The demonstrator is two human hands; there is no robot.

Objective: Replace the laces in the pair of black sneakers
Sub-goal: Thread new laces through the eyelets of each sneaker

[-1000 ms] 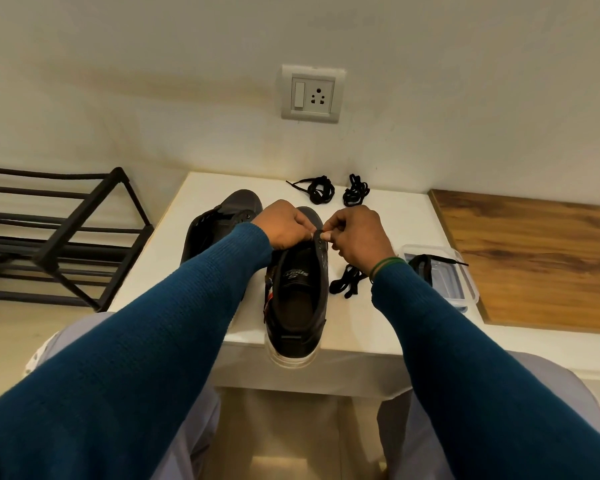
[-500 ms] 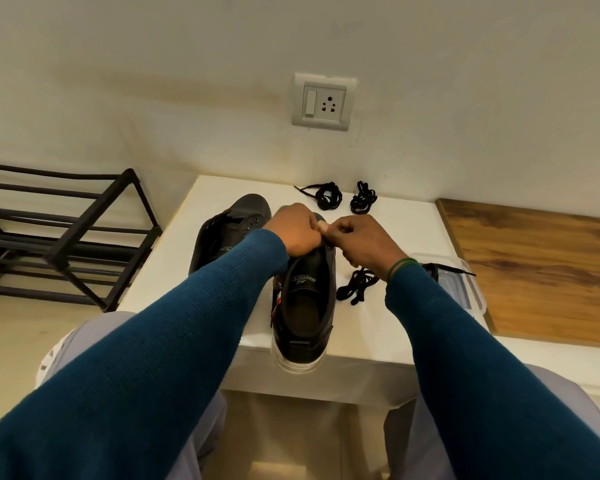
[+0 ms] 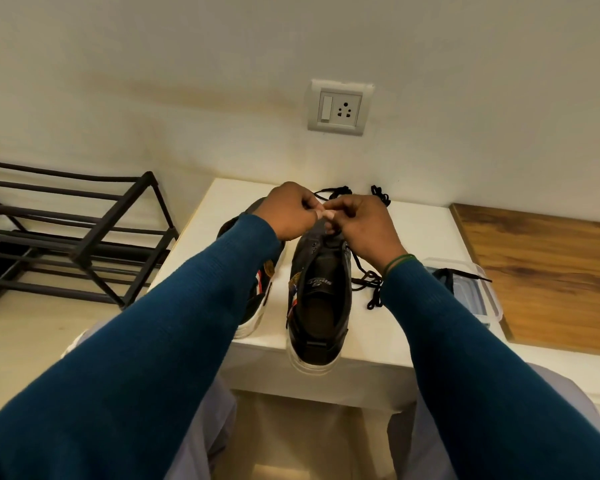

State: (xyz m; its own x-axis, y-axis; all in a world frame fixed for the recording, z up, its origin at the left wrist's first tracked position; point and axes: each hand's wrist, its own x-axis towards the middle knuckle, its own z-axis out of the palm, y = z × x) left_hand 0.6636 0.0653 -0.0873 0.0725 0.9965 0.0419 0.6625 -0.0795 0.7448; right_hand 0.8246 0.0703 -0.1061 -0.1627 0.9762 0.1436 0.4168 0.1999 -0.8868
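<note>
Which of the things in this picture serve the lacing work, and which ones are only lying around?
For the job: left hand and right hand, both pinching the lace; middle sneaker; second sneaker; coiled laces by the wall.

Lying about: shoe rack, wall socket, wooden board, plastic box (contents unclear).

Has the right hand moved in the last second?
Yes. The right hand rose toward the wall in view, now level with the coiled laces it sat below before.
</note>
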